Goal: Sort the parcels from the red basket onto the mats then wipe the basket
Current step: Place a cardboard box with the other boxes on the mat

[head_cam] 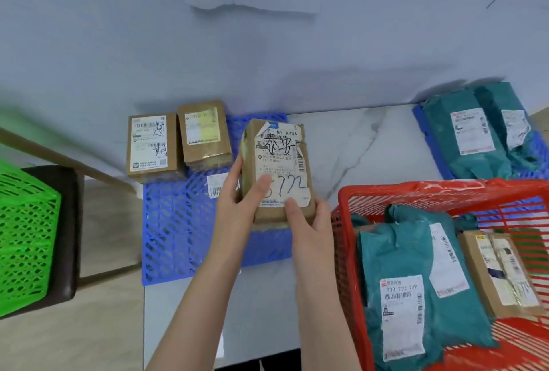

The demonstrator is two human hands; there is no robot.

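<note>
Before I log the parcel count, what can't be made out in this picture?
- Head view: red basket is cut off by the right and bottom edges, and teal bags may cover parcels.
- Far mat: cut off by the right edge.
- Small label print on the held box: blurred.

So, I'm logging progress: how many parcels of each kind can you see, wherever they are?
Brown cardboard boxes: 4 — two on the left blue mat, one held in both hands, one in the red basket.
Teal plastic mailer bags: 4 — two on the right mat, two in the basket.
Total: 8
</note>
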